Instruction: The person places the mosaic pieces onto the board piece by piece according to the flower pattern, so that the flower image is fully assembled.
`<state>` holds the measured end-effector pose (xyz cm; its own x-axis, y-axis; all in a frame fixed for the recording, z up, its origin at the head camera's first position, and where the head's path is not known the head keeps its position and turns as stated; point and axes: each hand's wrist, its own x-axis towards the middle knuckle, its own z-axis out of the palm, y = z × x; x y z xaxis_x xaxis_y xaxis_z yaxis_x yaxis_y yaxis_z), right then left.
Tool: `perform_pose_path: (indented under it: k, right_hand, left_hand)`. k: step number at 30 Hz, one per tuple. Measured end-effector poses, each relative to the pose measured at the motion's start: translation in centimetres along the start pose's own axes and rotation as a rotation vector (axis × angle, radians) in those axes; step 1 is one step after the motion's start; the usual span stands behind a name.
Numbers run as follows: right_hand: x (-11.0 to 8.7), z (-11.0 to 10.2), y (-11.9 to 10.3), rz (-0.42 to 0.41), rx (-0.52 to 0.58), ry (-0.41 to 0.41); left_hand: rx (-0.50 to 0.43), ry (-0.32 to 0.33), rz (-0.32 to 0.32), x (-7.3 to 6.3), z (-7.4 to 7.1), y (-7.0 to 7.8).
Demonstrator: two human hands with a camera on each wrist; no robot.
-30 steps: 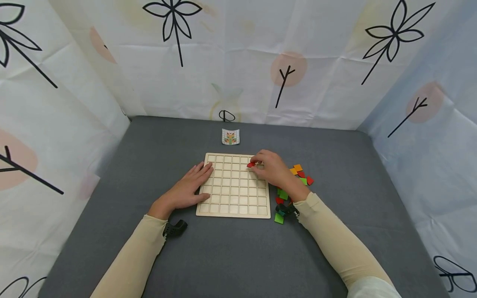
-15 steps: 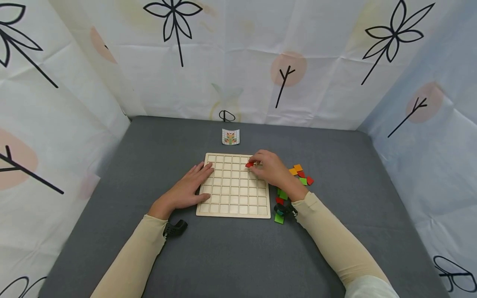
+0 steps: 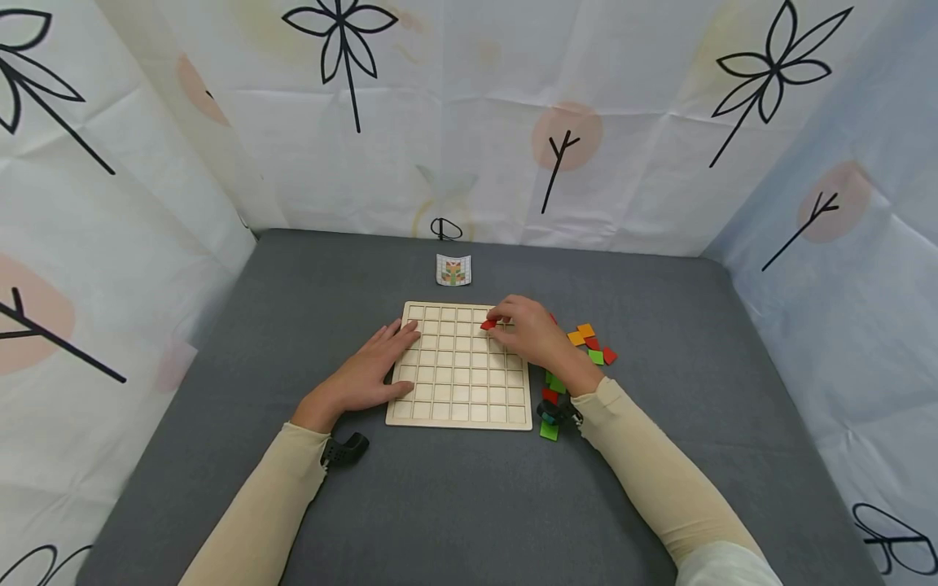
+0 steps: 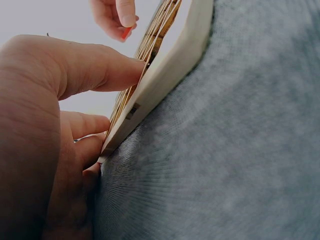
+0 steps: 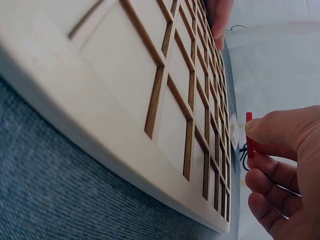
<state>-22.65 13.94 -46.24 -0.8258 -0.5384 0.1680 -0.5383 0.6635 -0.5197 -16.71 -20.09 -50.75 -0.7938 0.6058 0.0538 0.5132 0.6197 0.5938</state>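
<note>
A square wooden grid board (image 3: 460,374) lies on the grey table, its framed cells bare where they show. My left hand (image 3: 372,370) rests along the board's left edge with fingers spread; in the left wrist view the thumb (image 4: 105,67) lies over the rim. Above the board's far right part, my right hand (image 3: 529,330) pinches a thin red tile (image 3: 488,324) between thumb and fingers. The right wrist view shows this red tile (image 5: 249,135) edge-on, held apart from the grid surface. The other fingers of that hand are curled below it.
Loose orange, red and green tiles (image 3: 576,338) lie right of the board, some hidden under the right forearm. A small printed card (image 3: 453,270) with a coloured pattern lies beyond the board. Patterned white cloth (image 3: 476,122) hangs behind and at both sides.
My right hand has drifted slightly left over the board with the red tile still pinched. The left hand stays where it was.
</note>
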Motion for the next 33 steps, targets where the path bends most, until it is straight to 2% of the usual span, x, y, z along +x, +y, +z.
perform_pose_path:
  k: [21,33]
  right_hand:
    - [0.95,0.56,-0.33,0.058,-0.029,-0.094]
    - [0.97,0.79,-0.27,0.035,-0.03,-0.118]
  left_hand:
    - [0.006,-0.004,0.001,0.02,0.11,-0.06]
    - [0.021,-0.009,0.007,0.01,0.02,0.04]
